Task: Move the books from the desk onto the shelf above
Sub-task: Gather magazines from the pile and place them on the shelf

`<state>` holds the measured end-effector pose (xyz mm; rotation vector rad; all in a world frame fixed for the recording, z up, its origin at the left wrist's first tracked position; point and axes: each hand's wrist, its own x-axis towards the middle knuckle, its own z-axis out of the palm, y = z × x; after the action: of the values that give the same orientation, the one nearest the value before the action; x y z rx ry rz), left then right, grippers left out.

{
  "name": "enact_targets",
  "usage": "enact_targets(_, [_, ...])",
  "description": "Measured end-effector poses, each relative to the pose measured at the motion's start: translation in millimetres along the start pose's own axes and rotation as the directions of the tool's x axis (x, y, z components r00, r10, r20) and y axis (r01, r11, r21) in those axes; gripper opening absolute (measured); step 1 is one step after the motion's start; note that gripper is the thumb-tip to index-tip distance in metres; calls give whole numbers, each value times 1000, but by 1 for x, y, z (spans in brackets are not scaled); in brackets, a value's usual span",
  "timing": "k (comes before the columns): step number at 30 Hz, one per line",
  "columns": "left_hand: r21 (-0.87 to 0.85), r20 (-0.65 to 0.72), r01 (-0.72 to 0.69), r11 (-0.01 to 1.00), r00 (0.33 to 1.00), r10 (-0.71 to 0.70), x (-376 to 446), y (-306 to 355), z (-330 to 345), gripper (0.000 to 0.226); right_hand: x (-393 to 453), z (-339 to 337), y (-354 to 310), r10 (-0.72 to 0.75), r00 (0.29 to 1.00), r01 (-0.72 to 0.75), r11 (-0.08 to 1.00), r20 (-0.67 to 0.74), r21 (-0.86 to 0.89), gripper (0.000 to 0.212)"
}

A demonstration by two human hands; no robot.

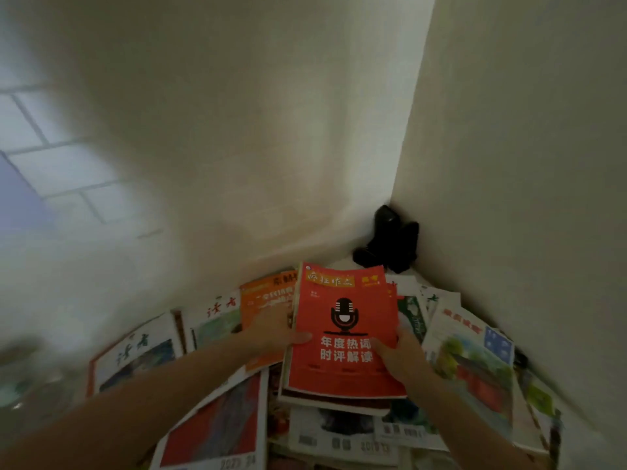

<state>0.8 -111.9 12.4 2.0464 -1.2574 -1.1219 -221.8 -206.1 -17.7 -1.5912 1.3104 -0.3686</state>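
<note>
A small stack topped by a red book is held between both hands: the left hand clasps its left edge, the right hand its right edge. More magazines are spread below and around both grips, with a black object beyond them in the corner.

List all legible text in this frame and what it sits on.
"年度热词 时评解读": red book, held in left hand and right hand.
"读者": magazine at left.
"读者": magazine behind it.
Orange book and the remaining covers: blurred.
</note>
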Motion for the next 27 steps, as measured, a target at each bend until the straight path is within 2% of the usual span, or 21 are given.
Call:
enact_targets(3, [210, -42, -67, 975, 996, 77, -7, -31, 8, 74, -2, 23, 13, -1, 998, -9, 986, -61, -166, 49])
enact_targets(4, [241, -51, -84, 967, 994, 99, -8, -42, 9, 79, -4, 27, 14, 6, 998, -20, 980, -69, -200, 50])
enact_targets(6, [234, -47, -97, 967, 993, 111, -27, -43, -5, 67, -4, 29, 16, 19, 998, -34, 969, -63, -245, 52])
enact_targets(8, [274, -77, -14, 961, 996, 36, -50, -51, -31, 53, -2, 27, 18, 1, 998, -18, 955, -56, -297, 61])
enact_targets(11, [321, -277, 272, 907, 943, -185, -83, -102, -84, 25, -1, 38, 9, -73, 982, -2, 918, -175, -396, 72])
enact_targets(12, [302, -344, 372, 878, 901, -263, -96, -121, -97, 25, -4, 48, -1, -140, 966, 35, 904, -218, -426, 69])
enact_targets(14, [233, -383, 522, 820, 825, -416, -124, -151, -112, 35, -17, 75, -29, -352, 911, 221, 856, -215, -468, 59])
enact_targets(16, [155, -343, 602, 783, 776, -529, -151, -170, -116, 47, -34, 112, -58, -560, 823, 469, 763, -93, -444, 47])
enact_targets(17, [73, -308, 610, 789, 767, -563, -161, -180, -115, 52, -42, 132, -69, -616, 788, 564, 721, 2, -402, 43])
enact_targets(19, [-103, -241, 628, 772, 737, -631, -174, -205, -110, 69, -57, 173, -85, -637, 746, 661, 675, 194, -327, 35])
enact_targets(22, [-253, -199, 598, 760, 737, -646, -179, -235, -99, 104, -70, 225, -91, -499, 733, 661, 681, 461, -315, 41])
enact_targets(24, [-376, -191, 551, 744, 740, -645, -181, -242, -91, 91, -76, 250, -90, -334, 725, 628, 680, 602, -379, 52])
enact_targets(27, [-561, -94, 526, 639, 727, -680, -180, -255, -80, 74, -79, 275, -83, -198, 710, 641, 579, 676, -503, 58])
